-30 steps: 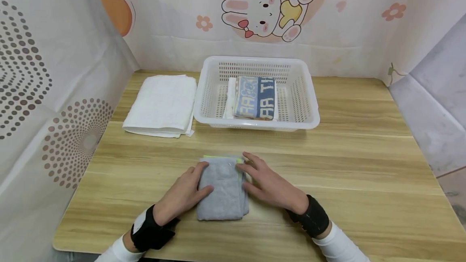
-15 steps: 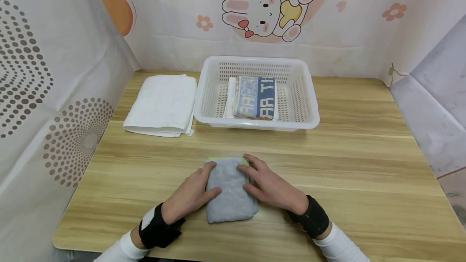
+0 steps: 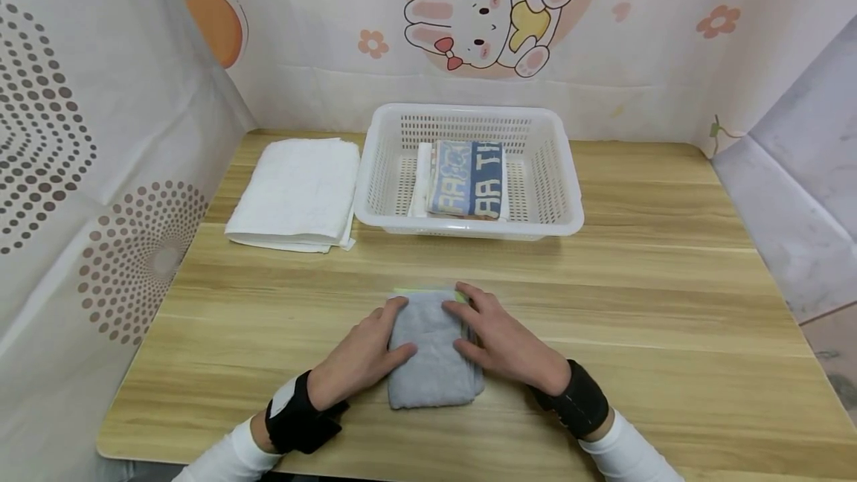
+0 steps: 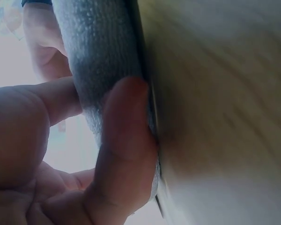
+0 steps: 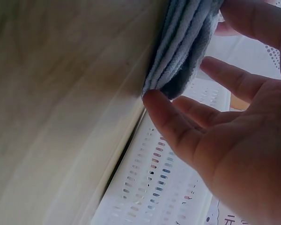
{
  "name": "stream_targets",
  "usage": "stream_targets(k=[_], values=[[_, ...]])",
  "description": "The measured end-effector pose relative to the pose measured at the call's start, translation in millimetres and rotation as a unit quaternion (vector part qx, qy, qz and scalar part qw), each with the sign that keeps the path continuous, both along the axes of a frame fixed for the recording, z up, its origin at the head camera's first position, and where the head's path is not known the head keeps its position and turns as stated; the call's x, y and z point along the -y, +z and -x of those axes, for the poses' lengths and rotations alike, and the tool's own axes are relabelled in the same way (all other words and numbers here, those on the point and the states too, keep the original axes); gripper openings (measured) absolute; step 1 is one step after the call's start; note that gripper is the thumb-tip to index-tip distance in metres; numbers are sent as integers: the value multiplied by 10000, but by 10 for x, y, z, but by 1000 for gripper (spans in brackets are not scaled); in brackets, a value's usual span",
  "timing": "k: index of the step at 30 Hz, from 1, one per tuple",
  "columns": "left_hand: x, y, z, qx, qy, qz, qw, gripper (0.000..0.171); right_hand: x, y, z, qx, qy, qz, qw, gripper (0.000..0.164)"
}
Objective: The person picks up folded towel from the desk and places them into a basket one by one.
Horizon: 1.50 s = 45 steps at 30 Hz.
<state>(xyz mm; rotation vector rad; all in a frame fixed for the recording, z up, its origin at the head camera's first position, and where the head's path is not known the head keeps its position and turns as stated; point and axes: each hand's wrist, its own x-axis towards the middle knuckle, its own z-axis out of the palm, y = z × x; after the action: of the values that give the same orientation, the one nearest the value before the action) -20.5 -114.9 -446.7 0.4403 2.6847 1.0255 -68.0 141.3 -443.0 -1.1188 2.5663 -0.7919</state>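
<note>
A folded grey towel [image 3: 431,359] with a yellow-green edge lies on the table between both hands. At its left side is my left hand [image 3: 358,355]; the thumb rests on top and the fingers grip the left edge. In the left wrist view a bent finger [image 4: 126,136] presses the towel's side close to the tabletop. My right hand [image 3: 512,344] touches the top and far right corner with spread, fairly straight fingers. The right wrist view shows the stacked layers of the grey towel [image 5: 182,51], with one fingertip low at their edge.
A white perforated basket [image 3: 562,169] stands at the back, holding a folded blue patterned towel [image 3: 469,181] over white cloth. Left of it lies a folded white towel [image 3: 294,192]. The wooden table [image 3: 669,281] is backed by a printed curtain [image 3: 321,13].
The grey towel has slid to the right together with my left hand. My right hand has stayed nearly in place, and the towel has moved further under its fingers.
</note>
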Motion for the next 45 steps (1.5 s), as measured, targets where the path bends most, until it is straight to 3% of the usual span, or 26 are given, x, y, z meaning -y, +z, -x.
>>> stream_targets(k=[6, 14, 23, 32, 39, 45], values=[[-23, -1, 7, 59, -74, -126, 9999, 63, -8, 0, -7, 35, -217, -147, 9997, 59], [-20, 21, 11, 154, -179, -193, 9995, 63, -21, 36, -11, 475, -726, -373, 9955, 77], [41, 36, 48, 283, -281, -513, 9979, 61, -24, 51, 26, 914, -973, -457, 9900, 86], [15, 62, 68, 493, -330, -295, 9978, 67, 14, 58, 38, 1548, -1246, -440, 9791, 88], [-5, 76, 70, 667, -240, -187, 9973, 74, 22, 74, 71, 1661, -1197, -512, 9775, 90], [-25, 63, 82, 573, -425, -354, 9968, 74, 16, 80, 121, 1469, -988, -702, 9817, 79]])
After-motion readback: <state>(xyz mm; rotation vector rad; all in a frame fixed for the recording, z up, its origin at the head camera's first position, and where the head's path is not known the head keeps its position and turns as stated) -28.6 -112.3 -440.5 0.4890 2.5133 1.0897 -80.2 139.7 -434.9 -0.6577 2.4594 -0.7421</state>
